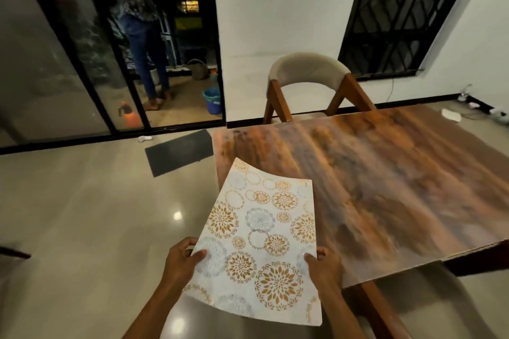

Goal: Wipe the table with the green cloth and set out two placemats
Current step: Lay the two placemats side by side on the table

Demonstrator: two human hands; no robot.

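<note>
A white placemat (261,234) printed with gold and grey flower circles is held in the air over the near left corner of the brown wooden table (385,179). My left hand (180,259) pinches its left edge, thumb on top. My right hand (323,263) pinches its right edge the same way. The mat's far end curls slightly and overlaps the table's corner. I cannot tell whether a second mat lies under it. No green cloth is in view.
A beige-backed wooden chair (308,74) stands at the table's far side. A dark doormat (179,153) lies on the shiny floor by a glass sliding door. Beyond the glass stand a person (143,36), a blue bucket (212,100) and an orange bottle (129,115).
</note>
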